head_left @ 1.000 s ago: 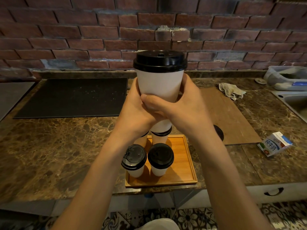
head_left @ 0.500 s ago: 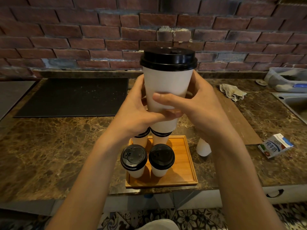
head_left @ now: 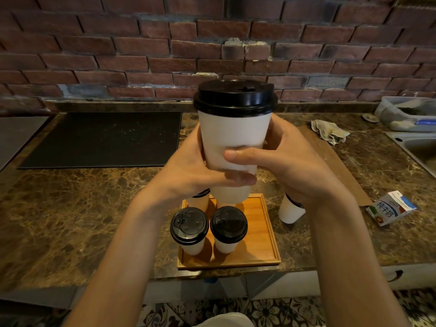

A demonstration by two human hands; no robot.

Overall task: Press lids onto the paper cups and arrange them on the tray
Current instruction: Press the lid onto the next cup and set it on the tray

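I hold a white paper cup [head_left: 232,138] with a black lid [head_left: 235,96] upright, high above the wooden tray [head_left: 262,234]. My left hand [head_left: 188,168] wraps its lower body from the left, thumb across the front. My right hand [head_left: 283,159] grips it from the right, thumb lying over the front. On the tray stand two lidded cups at the front [head_left: 190,228] [head_left: 228,226] and at least one more lidded cup [head_left: 199,199] behind them, mostly hidden by my hands. Another white cup [head_left: 290,212] stands on the counter right of the tray, partly hidden by my right wrist.
A milk carton [head_left: 390,207] lies on the marble counter at right. A brown board [head_left: 339,166] and a crumpled cloth [head_left: 329,132] lie behind it. A black mat [head_left: 103,139] covers the back left. A sink [head_left: 420,147] and plastic container [head_left: 405,113] are far right.
The held cup has shifted slightly right and my hands have loosened their overlap; my right thumb now lies across the front. The cup right of the tray has come into sight.
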